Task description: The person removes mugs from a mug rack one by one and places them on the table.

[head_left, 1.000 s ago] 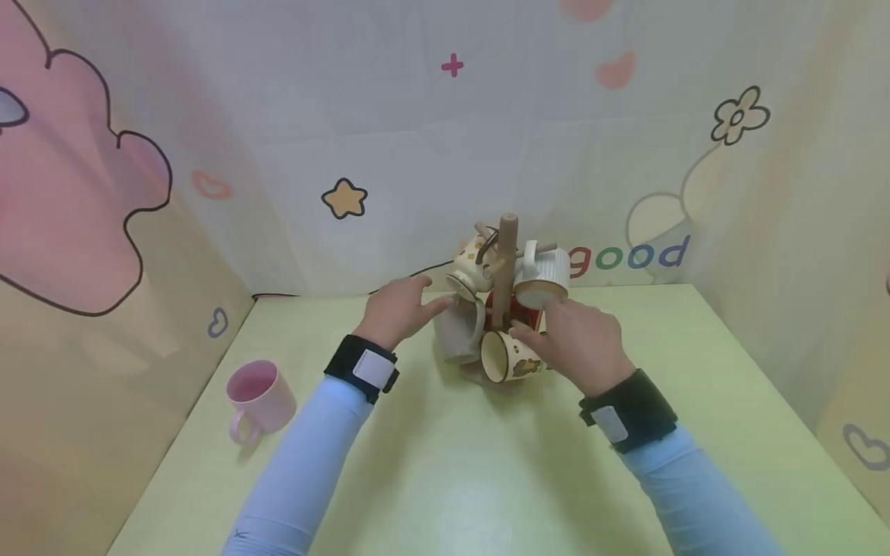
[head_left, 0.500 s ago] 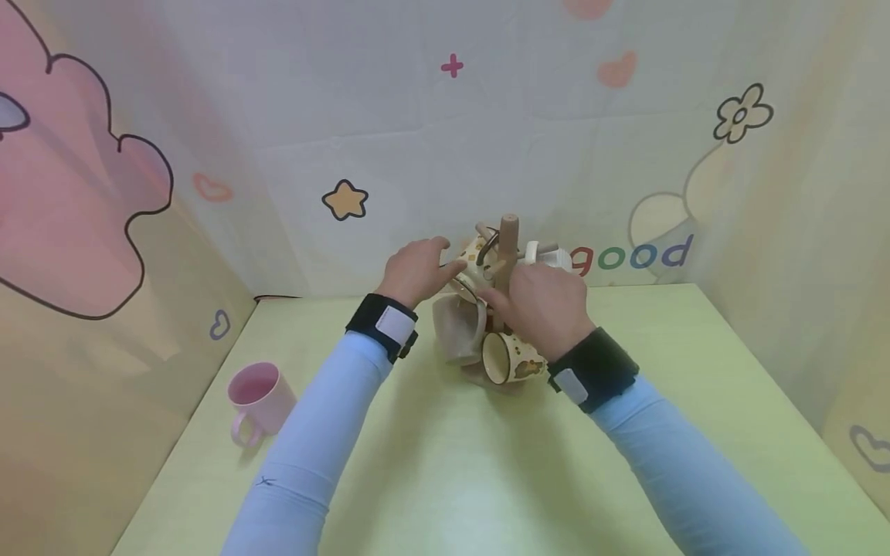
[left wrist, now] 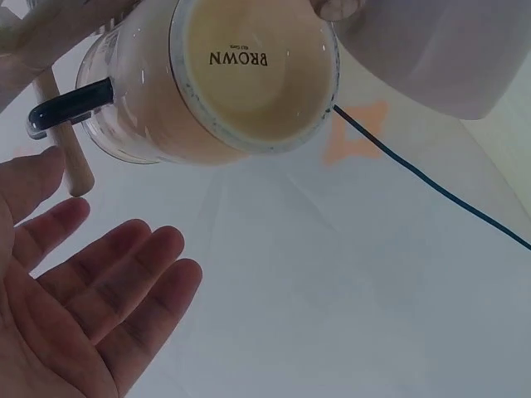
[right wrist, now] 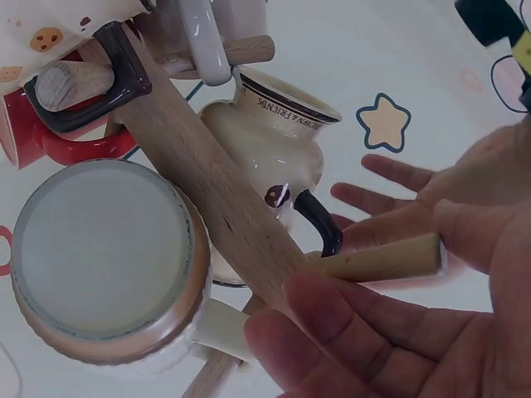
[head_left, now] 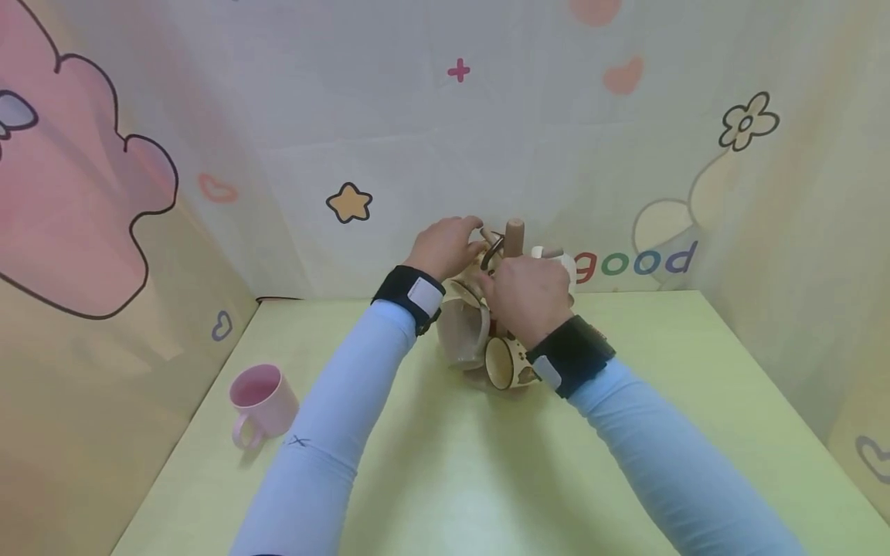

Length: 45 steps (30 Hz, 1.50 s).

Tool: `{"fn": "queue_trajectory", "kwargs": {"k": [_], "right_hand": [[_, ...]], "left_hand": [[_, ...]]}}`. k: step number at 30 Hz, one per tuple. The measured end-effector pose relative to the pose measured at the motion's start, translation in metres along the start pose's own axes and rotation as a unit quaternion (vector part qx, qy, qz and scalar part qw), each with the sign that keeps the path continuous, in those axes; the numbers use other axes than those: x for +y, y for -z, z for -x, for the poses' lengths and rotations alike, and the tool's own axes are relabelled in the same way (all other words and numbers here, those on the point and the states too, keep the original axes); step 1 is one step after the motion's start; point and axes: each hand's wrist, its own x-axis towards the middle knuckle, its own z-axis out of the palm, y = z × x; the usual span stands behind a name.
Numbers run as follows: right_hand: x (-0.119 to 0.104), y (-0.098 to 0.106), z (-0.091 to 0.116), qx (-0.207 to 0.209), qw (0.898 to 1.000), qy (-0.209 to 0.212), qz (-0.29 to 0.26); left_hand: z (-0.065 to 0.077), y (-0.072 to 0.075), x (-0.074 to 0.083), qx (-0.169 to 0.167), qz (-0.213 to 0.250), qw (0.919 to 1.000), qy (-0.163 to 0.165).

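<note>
1. Cream mug: hangs on the wooden stand, its dark handle looped over a peg.
2. Left hand: fingers released, loosely extended and parted, beside the cream mug.
3. Right hand: thumb and fingers spread apart about the peg, unclenched; fingertip contact with the stand is hard to confirm.
4. Compared with the preceding frame, the left hand is higher and nearer the stand; the right lies slightly further left.
5. Ribbed white mug: hangs nearby. Pink mug: stands well apart.
</note>
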Motion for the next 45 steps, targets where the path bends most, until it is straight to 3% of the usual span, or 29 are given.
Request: {"fn": "queue_trajectory", "kwargs": {"k": [9,18,32,39,45], "right_hand": [[-0.002,-0.005,0.000,-0.022,1.000,0.000,-0.015],[-0.003,-0.013,0.002,-0.005,0.999,0.036,0.022],[-0.005,-0.009,0.000,-0.030,0.999,0.019,-0.003],[0.002,-0.010,-0.001,-0.020,0.999,0.004,-0.049],[0.015,-0.014,-0.002,-0.067,0.994,0.016,-0.080]], "left_hand": [[-0.004,0.000,0.009,-0.026,-0.019,0.9990,-0.031],[-0.002,-0.004,0.009,-0.014,-0.023,0.9986,-0.045],[-0.002,0.000,0.006,0.005,-0.043,0.9969,-0.065],[-0.002,0.003,0.001,0.021,-0.042,0.9966,-0.068],[-0.003,-0.002,-0.003,0.017,-0.043,0.9970,-0.062]]}}
